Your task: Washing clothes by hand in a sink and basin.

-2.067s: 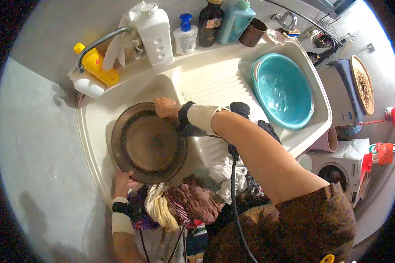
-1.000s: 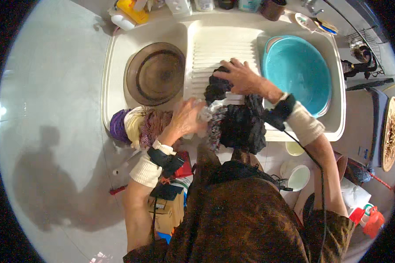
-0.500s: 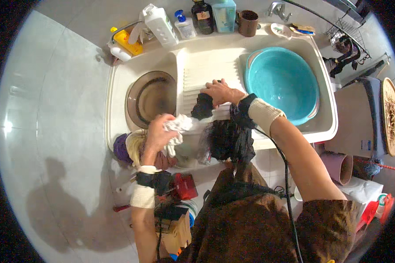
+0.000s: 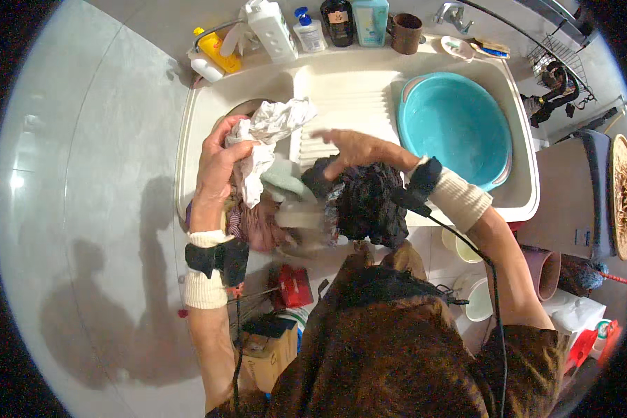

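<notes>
My left hand (image 4: 214,157) grips a crumpled white cloth (image 4: 258,146), lifted over the left part of the sink. The cloth partly hides a round glass-like basin (image 4: 247,106) in the left bowl. With fingers spread and nothing in it, my right hand (image 4: 362,148) hovers over the ribbed washboard (image 4: 345,90), just above a heap of black clothing (image 4: 369,202). That heap lies at the sink's front edge. Between the two hands rests a pale green cloth (image 4: 288,181). Below my left hand, a brownish-mauve garment (image 4: 261,226) hangs over the front edge.
A turquoise tub (image 4: 453,132) stands in the sink's right side. Along the back ledge are a white jug (image 4: 272,31), a pump bottle (image 4: 309,35), a dark bottle (image 4: 338,24), a brown mug (image 4: 405,35) and a brush (image 4: 491,49). A tap (image 4: 454,15) sits behind.
My left hand has raised the white cloth up and away over the left bowl. My right hand has let go of the black cloth, and its fingers have spread.
</notes>
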Motion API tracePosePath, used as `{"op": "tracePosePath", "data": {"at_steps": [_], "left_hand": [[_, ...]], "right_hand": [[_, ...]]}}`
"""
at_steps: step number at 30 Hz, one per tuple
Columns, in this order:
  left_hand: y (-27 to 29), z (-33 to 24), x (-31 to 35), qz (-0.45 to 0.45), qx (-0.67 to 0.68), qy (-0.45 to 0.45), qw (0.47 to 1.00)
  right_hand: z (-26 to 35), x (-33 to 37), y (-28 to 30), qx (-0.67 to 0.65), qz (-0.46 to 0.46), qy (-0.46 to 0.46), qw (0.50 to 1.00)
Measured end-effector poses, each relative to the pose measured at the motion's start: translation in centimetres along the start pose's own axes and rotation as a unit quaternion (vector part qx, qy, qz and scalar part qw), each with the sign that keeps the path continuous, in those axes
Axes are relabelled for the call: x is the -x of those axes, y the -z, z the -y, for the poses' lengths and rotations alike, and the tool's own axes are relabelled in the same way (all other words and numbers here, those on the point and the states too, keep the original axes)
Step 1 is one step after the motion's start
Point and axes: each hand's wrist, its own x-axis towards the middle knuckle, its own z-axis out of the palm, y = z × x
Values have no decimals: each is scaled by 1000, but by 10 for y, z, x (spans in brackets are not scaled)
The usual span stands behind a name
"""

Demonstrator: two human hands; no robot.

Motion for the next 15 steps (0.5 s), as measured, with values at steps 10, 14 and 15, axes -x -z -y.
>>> {"op": "tracePosePath", "data": {"at_steps": [10,14,15], "left_hand": [[-44,22,27,-24,169,-11,985],[-37,108,50,18,219,48,974],[-47,111,54,28,108,39,993]], "right_hand": [[64,-9,5,-608,-57,-55,790],[39,12,-28,-706,-89,-85,697],[28,16,-34,-704,-84,-87,700]]}}
